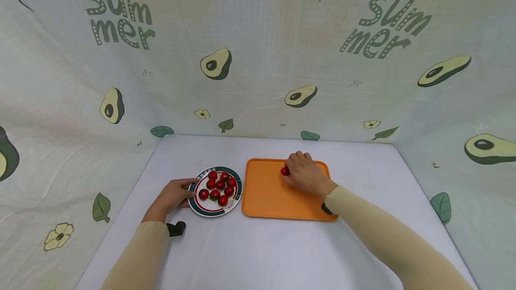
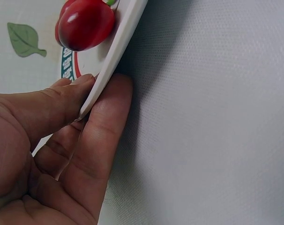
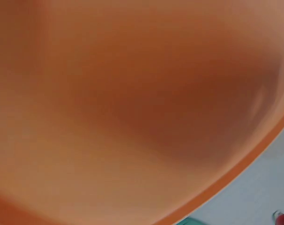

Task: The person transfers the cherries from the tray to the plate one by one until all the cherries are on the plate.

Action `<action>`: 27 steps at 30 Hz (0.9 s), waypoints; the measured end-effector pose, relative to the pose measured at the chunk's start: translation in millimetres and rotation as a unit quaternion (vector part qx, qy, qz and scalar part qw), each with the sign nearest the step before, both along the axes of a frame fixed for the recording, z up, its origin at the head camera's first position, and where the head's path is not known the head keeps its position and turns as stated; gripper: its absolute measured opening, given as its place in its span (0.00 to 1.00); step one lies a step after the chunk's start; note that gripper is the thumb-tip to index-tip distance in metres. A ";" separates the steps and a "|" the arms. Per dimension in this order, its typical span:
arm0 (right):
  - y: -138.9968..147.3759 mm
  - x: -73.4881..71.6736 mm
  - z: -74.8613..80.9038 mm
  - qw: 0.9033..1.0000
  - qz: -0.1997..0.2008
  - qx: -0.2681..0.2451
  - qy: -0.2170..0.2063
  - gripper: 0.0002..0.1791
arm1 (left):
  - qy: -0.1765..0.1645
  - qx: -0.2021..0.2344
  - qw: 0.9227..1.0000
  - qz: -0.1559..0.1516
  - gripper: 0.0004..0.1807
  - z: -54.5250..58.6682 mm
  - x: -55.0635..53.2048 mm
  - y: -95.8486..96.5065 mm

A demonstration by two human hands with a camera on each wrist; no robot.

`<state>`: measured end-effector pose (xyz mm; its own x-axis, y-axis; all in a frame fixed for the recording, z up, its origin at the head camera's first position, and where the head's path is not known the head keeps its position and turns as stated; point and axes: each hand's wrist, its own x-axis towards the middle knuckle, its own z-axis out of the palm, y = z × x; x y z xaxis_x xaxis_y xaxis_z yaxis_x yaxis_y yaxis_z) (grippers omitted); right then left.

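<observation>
My left hand [image 1: 173,195] pinches the near-left rim of a round plate [image 1: 212,213] with a green and red border, thumb above and fingers beneath. In the left wrist view the thumb and fingers meet on the white rim, and a glossy dark red cherry [image 2: 87,24] lies just inside it. Several red cherries [image 1: 220,185] are grouped on the plate. Over the far part of an orange tray [image 1: 264,196], my right hand [image 1: 305,174] holds a red cherry [image 1: 285,171] at its fingertips. The fingers partly cover that cherry.
The plate stands left of the tray, with a narrow strip of white tabletop [image 1: 242,249] between them. Behind and at the sides hangs a pale cloth [image 1: 258,57] printed with avocados and leaves. The blurred tray [image 3: 109,178] fills most of the right wrist view.
</observation>
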<state>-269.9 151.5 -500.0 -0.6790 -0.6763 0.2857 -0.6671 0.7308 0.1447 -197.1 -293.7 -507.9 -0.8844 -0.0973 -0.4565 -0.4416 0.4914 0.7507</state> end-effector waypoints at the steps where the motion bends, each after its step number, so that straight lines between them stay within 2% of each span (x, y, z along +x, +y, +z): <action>1: -6.3 0.3 1.5 1.000 0.009 0.000 0.006 0.19 | 0.000 0.000 1.000 0.001 0.29 -0.1 -0.5 -0.4; 8: -59.1 8.6 9.0 0.997 0.064 -0.005 0.047 0.19 | 0.003 -0.006 1.000 0.010 0.29 -0.8 -2.4 -0.2; 16: -123.0 33.7 15.4 0.995 0.092 0.025 0.020 0.21 | 0.008 -0.005 1.000 0.005 0.28 -3.5 -1.0 0.6; 23: -165.3 52.4 7.0 0.990 0.128 0.043 0.029 0.24 | -0.001 -0.001 1.000 0.005 0.29 -4.8 -0.3 -0.6; 27: -182.0 58.3 3.7 0.989 0.137 0.048 0.034 0.24 | 0.007 -0.002 1.000 -0.002 0.29 -2.8 -1.0 -1.1</action>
